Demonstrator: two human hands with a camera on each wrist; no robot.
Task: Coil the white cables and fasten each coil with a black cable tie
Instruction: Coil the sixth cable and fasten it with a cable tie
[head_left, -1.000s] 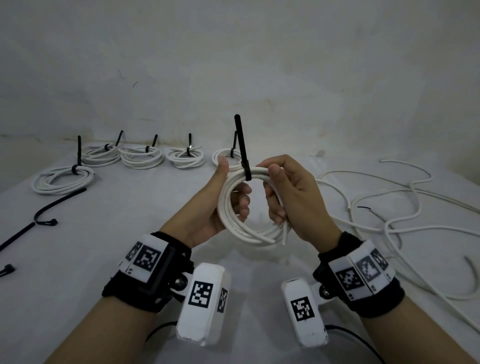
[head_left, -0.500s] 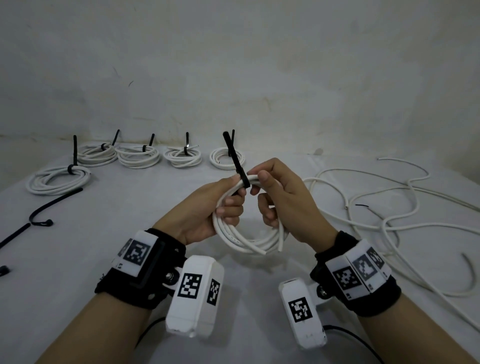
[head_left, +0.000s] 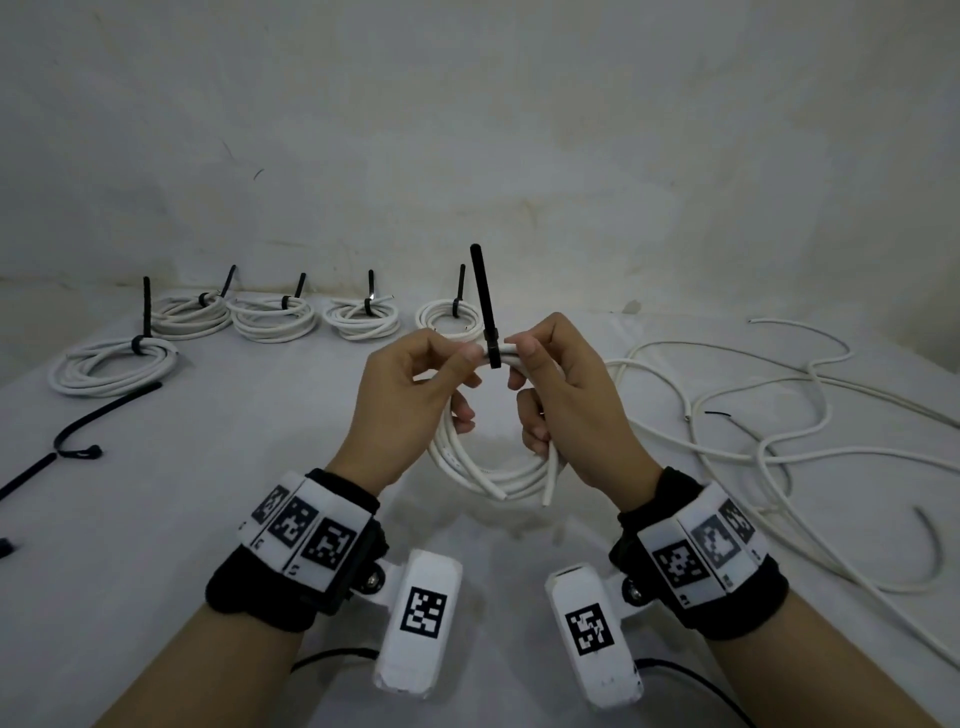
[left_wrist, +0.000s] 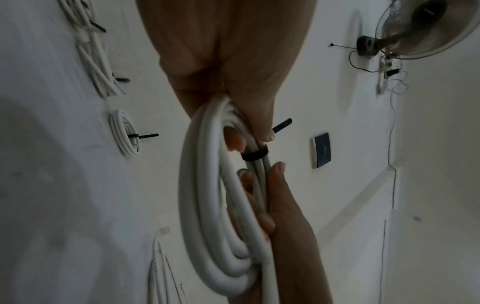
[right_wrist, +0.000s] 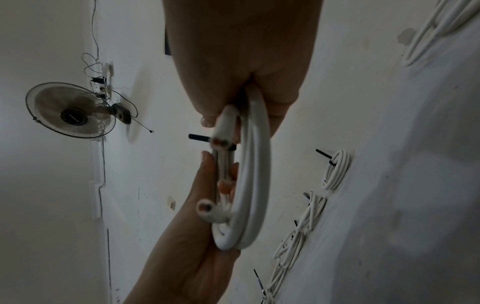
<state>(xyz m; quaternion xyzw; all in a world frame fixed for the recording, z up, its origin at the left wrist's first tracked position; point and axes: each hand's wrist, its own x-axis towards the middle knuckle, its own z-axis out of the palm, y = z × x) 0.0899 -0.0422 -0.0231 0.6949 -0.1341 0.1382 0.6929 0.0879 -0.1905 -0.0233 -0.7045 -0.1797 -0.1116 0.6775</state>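
I hold a small white cable coil (head_left: 483, 467) upright above the table, both hands gripping its top. A black cable tie (head_left: 491, 351) is cinched round the top strands, its long tail (head_left: 482, 291) pointing up. My left hand (head_left: 415, 384) pinches the strands just left of the tie; my right hand (head_left: 558, 384) curls round them just right of it. The left wrist view shows the tie band (left_wrist: 255, 155) between both hands' fingertips. The right wrist view shows the coil (right_wrist: 253, 185) and its two cut ends (right_wrist: 221, 142).
Several tied coils (head_left: 272, 319) line the table's back left. Loose black ties (head_left: 98, 415) lie at the left edge. Uncoiled white cable (head_left: 779, 431) sprawls across the right side. A wall fan (right_wrist: 70, 110) hangs behind.
The coil dipped and rose again between my hands. The tie's tail, tilted left half a second ago, now stands nearly upright, and my left hand has turned knuckles up.
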